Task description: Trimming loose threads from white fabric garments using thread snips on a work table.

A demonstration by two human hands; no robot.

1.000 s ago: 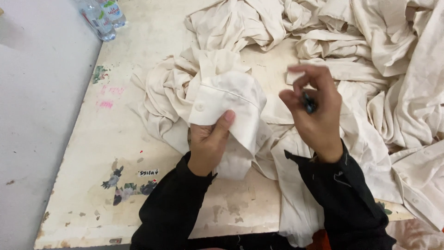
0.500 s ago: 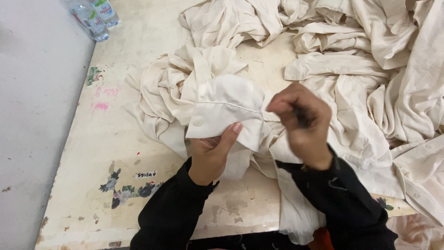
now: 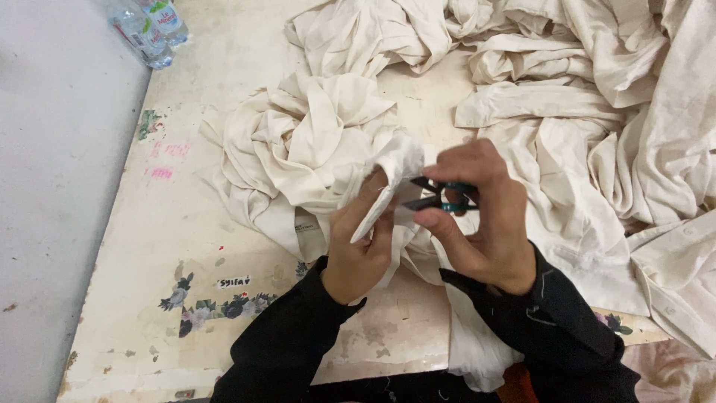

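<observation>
Now, line by line:

Left hand: the left hand [image 3: 360, 250] is closed on a folded edge of cream cloth [image 3: 393, 186], fingers curled up around the fold and thumb pressed along its near side.

Right hand: the right hand [image 3: 481, 216] grips a small pair of thread snips [image 3: 436, 196], teal at the handle with dark blades; thumb below, fingers wrapped over the top.

Snips: the blades point toward the left-hand fingers and stand a little apart, their tips just beside the held fold. Whether they touch the cloth I cannot tell.

Cloth in hand: the fold stands upright between the two hands, pinched by the left fingers, and trails down past the wrists over the near table edge.

Garment heap: beyond the left fingertips lies a crumpled cream heap [image 3: 313, 142], joined to the held piece.

Other cloth: beyond and to the outer side of the right fingers, more cream garments [image 3: 597, 97] are spread across the table; a buttoned piece [image 3: 682, 261] lies off past the right wrist.

Table: a worn, off-white table [image 3: 201, 216] with flower stickers [image 3: 205, 306] just outside the left forearm.

Bottles: two plastic water bottles [image 3: 149, 26] lie well away from the left fingers, at the far corner.

Sleeves: both forearms wear black sleeves [image 3: 298, 336].
</observation>
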